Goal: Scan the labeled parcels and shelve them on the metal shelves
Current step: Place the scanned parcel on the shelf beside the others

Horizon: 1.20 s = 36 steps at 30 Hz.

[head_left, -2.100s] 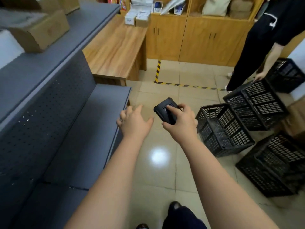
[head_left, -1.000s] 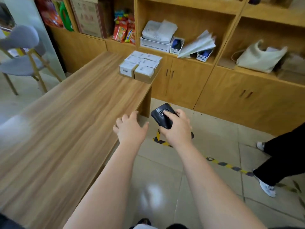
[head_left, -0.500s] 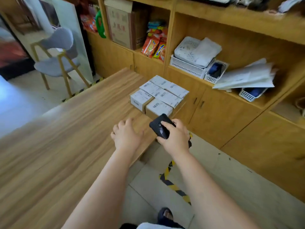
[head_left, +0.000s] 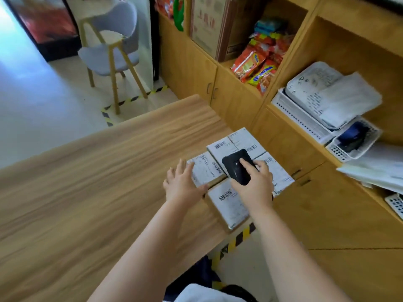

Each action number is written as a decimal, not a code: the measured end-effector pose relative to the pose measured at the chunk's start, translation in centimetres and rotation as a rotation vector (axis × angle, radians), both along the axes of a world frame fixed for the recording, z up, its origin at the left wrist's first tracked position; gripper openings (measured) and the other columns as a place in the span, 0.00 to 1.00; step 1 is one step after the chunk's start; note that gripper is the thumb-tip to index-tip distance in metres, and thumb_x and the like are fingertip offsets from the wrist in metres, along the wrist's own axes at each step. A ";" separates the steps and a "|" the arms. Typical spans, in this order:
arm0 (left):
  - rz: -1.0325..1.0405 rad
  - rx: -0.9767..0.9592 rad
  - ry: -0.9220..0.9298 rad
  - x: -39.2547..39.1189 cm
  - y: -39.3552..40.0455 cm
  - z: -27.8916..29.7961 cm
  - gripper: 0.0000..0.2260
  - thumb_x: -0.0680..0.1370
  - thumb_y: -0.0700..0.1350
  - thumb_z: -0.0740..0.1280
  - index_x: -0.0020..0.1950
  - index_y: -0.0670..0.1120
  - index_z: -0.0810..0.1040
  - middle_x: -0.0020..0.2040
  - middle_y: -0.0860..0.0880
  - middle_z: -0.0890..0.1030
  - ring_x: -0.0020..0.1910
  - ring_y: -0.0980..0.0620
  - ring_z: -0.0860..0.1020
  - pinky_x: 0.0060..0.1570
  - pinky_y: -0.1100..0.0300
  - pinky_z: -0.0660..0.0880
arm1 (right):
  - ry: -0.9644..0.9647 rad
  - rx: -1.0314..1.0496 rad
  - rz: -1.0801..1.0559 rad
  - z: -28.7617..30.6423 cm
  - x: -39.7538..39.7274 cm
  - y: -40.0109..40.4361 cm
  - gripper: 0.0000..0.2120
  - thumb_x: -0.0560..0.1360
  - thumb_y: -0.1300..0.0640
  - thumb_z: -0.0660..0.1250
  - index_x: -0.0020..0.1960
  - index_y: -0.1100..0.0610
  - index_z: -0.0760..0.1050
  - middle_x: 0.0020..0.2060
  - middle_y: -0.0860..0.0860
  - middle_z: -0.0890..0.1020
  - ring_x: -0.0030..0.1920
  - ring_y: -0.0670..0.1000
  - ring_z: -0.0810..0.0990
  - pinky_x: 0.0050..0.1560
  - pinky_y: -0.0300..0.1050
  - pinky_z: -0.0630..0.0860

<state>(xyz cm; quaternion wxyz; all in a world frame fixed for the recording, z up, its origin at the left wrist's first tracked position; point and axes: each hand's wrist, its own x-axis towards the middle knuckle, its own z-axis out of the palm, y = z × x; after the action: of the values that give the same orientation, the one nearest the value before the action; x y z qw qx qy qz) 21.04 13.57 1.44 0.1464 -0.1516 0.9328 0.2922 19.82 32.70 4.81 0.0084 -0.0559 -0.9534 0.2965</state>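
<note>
Five white labeled parcels (head_left: 231, 201) sit clustered at the worktop (head_left: 87, 192) corner, toward 1 o'clock from the person, barcodes facing up. None looks shelved yet, and no metal shelving is in view, so the shelving part is judged wholly ahead. The right hand (head_left: 254, 184) grasps a black handheld scanner (head_left: 237, 166), fingers wrapped round it and forefinger lying on its top, held just above the middle of the cluster. The left hand (head_left: 183, 184) is released, fingers spread, at the 9 o'clock edge of the parcels; contact cannot be told. Scanning seems only starting.
</note>
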 end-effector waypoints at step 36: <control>0.126 -0.810 -0.141 -2.5 -10.5 6.7 0.56 0.69 0.64 0.72 0.81 0.47 0.37 0.79 0.35 0.39 0.78 0.35 0.37 0.75 0.34 0.38 | 0.240 0.665 1.312 5.3 -14.8 -10.1 0.28 0.73 0.53 0.68 0.71 0.44 0.67 0.74 0.54 0.58 0.71 0.59 0.58 0.69 0.61 0.55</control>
<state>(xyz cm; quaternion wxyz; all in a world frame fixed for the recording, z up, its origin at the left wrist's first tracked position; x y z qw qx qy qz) 18.50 3.08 8.09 0.1204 -0.2734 0.9490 -0.1011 5.06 22.56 10.09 -0.0499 0.5628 -0.8229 -0.0595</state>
